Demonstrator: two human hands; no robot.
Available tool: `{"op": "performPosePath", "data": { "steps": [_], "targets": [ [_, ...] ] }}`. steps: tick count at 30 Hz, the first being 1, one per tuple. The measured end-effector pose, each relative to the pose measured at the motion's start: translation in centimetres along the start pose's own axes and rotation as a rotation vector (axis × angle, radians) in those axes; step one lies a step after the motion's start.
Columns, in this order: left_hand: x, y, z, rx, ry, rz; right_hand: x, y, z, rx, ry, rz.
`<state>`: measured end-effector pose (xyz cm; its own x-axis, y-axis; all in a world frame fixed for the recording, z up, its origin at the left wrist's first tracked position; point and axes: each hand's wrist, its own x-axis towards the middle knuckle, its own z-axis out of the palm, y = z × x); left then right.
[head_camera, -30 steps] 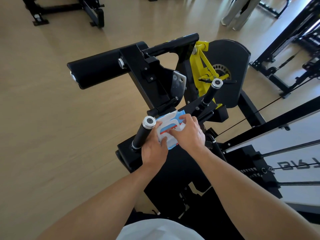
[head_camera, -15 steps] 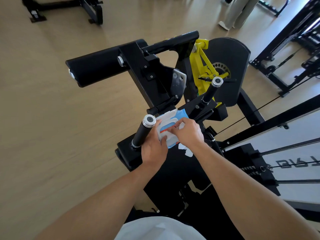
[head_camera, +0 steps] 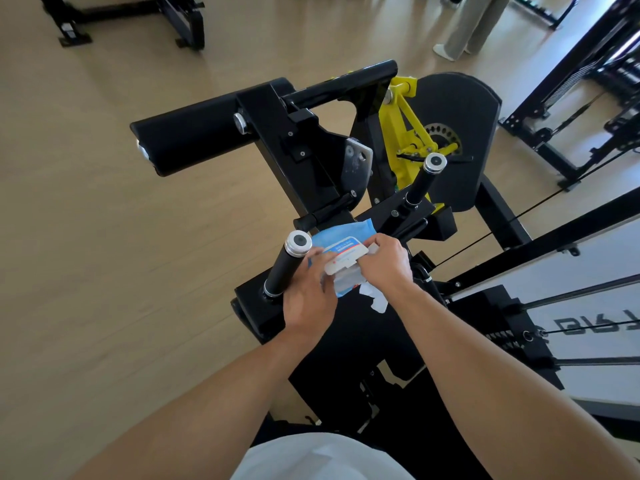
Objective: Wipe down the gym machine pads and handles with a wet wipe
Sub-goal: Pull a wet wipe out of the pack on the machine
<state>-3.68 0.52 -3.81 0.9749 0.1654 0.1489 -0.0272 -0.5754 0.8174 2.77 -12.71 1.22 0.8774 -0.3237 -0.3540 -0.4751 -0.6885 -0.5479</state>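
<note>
Here, at mid-frame, our left hand (head_camera: 308, 299) gripped the blue wet-wipe pack (head_camera: 341, 259) beside the left handle (head_camera: 287, 268), while our right hand (head_camera: 386, 263) pinched a white wipe (head_camera: 375, 299) trailing below the pack's raised lid (head_camera: 344, 259).

Bare forearms, no sleeves in view; white garment (head_camera: 322, 459), perhaps a shirt.

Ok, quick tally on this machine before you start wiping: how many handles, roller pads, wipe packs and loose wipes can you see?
Handles: 2, left handle and right handle
Roller pads: 1, roller pad
Wipe packs: 1, wipe pack, held by the left hand
Wipes: 1, wipe, pulled by the right hand
Total: 5
</note>
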Motion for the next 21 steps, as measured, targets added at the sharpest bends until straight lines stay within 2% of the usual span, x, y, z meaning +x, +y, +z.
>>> {"op": "performPosePath", "data": {
  "steps": [3, 7, 12, 15, 21],
  "targets": [
    [0.1, -0.3, 0.1, 0.066, -0.045, -0.018, 0.4, 0.1, -0.5, 0.033, 0.009, 0.019],
    [0.1, -0.1, 0.2, 0.136, -0.058, -0.018, 0.7, 0.8, -1.7, 0.276, 0.157, 0.126],
    [0.2, -0.3, 0.8, 0.227, -0.028, 0.001, 0.4, 3.0, -1.4, 0.081, 0.016, 0.142],
    [0.3, -0.3, 0.9, 0.234, -0.016, 0.005, 0.4, 3.4, -0.7, 0.075, -0.041, 0.125],
    [0.2, 0.5, 0.8, 0.284, -0.021, -0.047, -0.8, 2.0, -0.1, -0.023, 0.048, 0.084]
  ]
}}
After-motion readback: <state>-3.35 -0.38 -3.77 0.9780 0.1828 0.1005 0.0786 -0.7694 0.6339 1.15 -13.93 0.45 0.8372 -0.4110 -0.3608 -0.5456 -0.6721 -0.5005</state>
